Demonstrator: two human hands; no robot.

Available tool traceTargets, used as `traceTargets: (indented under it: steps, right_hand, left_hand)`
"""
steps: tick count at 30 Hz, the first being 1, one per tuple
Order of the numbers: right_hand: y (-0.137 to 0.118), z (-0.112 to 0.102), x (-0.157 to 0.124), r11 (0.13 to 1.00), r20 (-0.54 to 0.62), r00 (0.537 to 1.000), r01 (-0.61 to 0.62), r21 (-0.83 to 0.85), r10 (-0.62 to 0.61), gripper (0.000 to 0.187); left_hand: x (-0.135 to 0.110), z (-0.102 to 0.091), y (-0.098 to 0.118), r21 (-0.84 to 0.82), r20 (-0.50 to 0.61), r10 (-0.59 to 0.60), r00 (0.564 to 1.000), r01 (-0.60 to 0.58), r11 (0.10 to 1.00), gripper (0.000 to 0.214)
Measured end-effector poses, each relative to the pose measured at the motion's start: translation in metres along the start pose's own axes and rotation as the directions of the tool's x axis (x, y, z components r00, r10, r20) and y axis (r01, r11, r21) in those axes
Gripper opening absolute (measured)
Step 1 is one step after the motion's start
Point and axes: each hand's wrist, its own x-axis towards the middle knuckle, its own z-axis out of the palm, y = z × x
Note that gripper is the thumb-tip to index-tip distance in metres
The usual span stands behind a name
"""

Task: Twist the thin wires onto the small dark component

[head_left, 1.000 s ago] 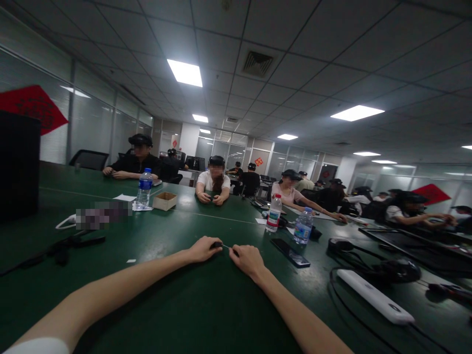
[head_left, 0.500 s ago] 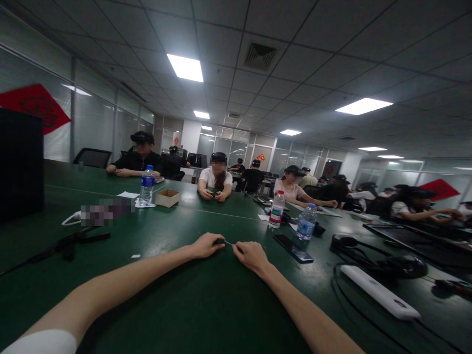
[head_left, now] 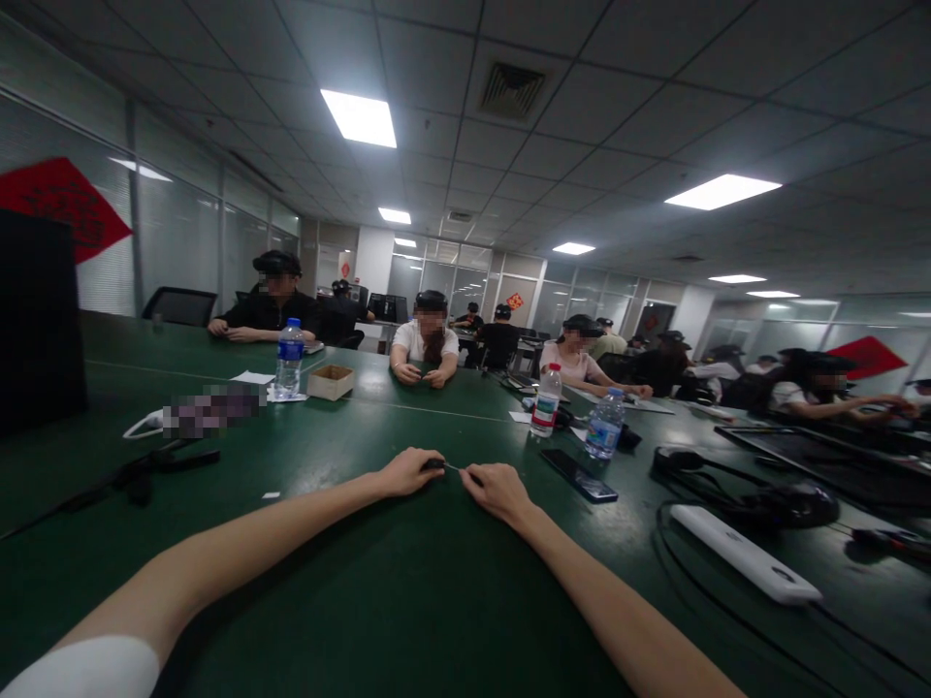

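Observation:
Above the green table [head_left: 349,620], my left hand [head_left: 407,472] is closed around a small black object [head_left: 434,463], whose kind I cannot make out. A thin light-coloured piece juts from its right end toward my right hand [head_left: 496,490]. That hand has its fingers curled, thumb and forefinger together at the far tip of the thin piece. Whether they grip the tip or only touch it is hidden. Both forearms rest on or just over the table, and the hands are a small gap apart.
To the right lie a phone [head_left: 578,476], a white power bank-like device [head_left: 746,555] with a cable, and a black headset [head_left: 749,494]. Bottles [head_left: 545,399] stand behind the phone. Further left are a small cardboard box [head_left: 331,382] and a black strap [head_left: 138,480]. Several people sit around.
The view has shifted slightly, so the table things sit a little higher in the picture. Both hands keep nearly the same pose around the small black object.

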Motion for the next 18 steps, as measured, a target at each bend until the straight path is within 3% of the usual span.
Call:
traceTargets:
  steps: [8, 18]
  right_hand:
    - [-0.0017, 0.0073, 0.0031, 0.998, -0.042, 0.997, -0.061, -0.002, 0.061, 0.049]
    - [0.0032, 0.0068, 0.0031, 0.991, 0.052, 0.995, -0.088, 0.096, 0.083, 0.051]
  left_hand:
    - [-0.0001, -0.0034, 0.0037, -0.024, 0.024, -0.019, 1.000, 0.020, 1.000, 0.035]
    - [-0.0007, -0.0051, 0.0051, -0.040, -0.001, -0.037, 0.999, 0.037, 0.999, 0.034]
